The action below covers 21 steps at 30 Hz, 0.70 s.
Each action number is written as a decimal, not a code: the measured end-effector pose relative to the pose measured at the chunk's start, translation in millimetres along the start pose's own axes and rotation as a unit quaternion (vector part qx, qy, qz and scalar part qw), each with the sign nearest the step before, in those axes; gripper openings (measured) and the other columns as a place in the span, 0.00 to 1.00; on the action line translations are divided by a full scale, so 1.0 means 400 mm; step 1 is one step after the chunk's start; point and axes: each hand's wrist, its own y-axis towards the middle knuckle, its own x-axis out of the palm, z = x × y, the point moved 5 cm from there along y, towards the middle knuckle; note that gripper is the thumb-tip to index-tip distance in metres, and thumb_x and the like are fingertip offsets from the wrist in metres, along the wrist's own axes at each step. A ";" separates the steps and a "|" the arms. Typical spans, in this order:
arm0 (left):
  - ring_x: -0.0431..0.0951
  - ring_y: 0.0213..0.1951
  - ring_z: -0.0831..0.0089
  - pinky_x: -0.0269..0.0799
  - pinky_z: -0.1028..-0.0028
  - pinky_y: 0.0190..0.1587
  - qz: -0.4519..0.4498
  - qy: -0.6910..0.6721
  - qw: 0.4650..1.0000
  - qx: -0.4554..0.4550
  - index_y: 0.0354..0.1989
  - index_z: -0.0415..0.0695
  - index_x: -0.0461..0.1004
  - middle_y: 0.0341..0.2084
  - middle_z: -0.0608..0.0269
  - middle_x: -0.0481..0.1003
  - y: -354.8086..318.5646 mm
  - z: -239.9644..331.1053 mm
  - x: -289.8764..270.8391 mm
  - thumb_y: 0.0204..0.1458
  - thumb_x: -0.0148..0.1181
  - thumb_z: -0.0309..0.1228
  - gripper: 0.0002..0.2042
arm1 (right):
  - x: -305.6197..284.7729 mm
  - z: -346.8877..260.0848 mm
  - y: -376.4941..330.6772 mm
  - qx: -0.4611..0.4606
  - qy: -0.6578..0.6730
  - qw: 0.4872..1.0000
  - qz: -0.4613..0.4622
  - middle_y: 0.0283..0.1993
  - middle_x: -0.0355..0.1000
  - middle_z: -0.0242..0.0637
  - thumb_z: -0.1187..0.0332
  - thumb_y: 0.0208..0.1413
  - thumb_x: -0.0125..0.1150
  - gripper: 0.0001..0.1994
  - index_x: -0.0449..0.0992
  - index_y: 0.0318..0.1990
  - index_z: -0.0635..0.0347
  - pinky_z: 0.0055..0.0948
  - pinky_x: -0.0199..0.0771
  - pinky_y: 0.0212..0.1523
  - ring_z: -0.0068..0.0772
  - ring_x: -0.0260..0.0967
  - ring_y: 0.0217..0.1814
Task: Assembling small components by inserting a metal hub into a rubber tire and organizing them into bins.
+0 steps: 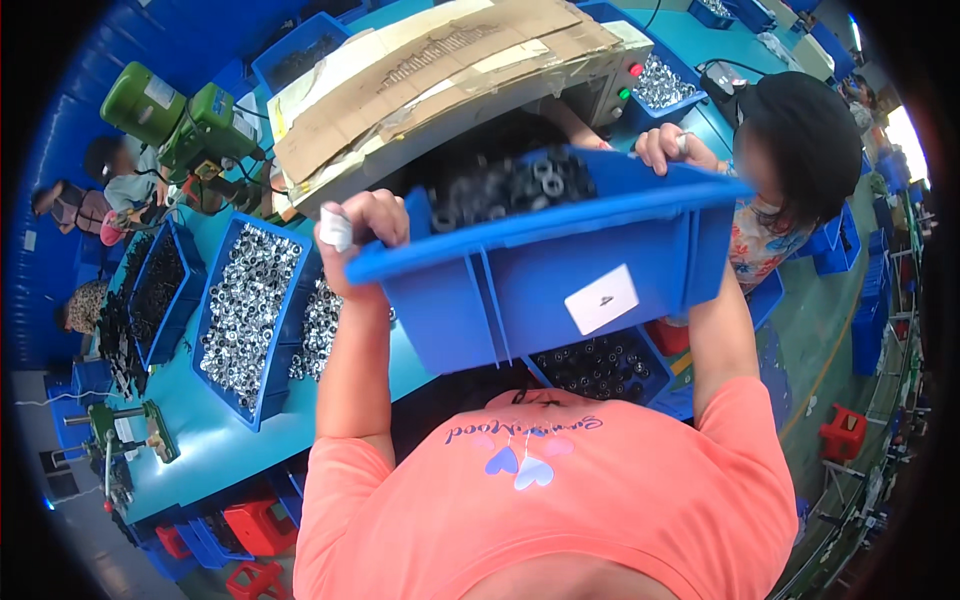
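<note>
A teal bench (215,440) stretches from nine to twelve o'clock, carrying bins of silvery metal rings (245,300). At centre I hold up a large blue bin (560,270) of dark metal rings (515,185), tipped away from me. My left hand (362,228) and right hand (668,148) clench its rim. Pouring seems underway; next calls for a steady tilt.
</note>
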 end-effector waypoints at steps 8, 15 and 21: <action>0.62 0.17 0.70 0.57 0.71 0.23 -0.012 -0.002 1.000 -0.009 0.17 0.38 0.64 0.14 0.57 0.64 -0.037 -0.008 0.011 0.72 0.37 0.48 0.32 | -0.076 0.042 -0.072 -0.060 -0.113 0.992 -0.010 0.23 0.62 0.33 0.79 0.61 0.53 0.12 0.60 0.26 0.57 0.27 0.63 0.36 0.28 0.60 0.28; 0.61 0.19 0.70 0.58 0.69 0.24 0.006 -0.008 1.000 0.014 0.19 0.41 0.62 0.17 0.61 0.63 0.012 -0.025 0.001 0.69 0.28 0.62 0.37 | -0.040 0.005 0.000 0.001 -0.009 1.000 -0.006 0.28 0.60 0.35 0.71 0.64 0.50 0.13 0.60 0.26 0.56 0.28 0.65 0.39 0.31 0.59 0.33; 0.65 0.17 0.69 0.59 0.71 0.23 -0.076 0.061 0.991 0.091 0.16 0.38 0.66 0.14 0.57 0.67 0.002 -0.027 0.023 0.68 0.36 0.64 0.40 | -0.082 0.000 0.012 -0.003 -0.111 0.994 0.013 0.20 0.61 0.32 0.69 0.61 0.42 0.10 0.61 0.25 0.54 0.29 0.61 0.38 0.31 0.56 0.30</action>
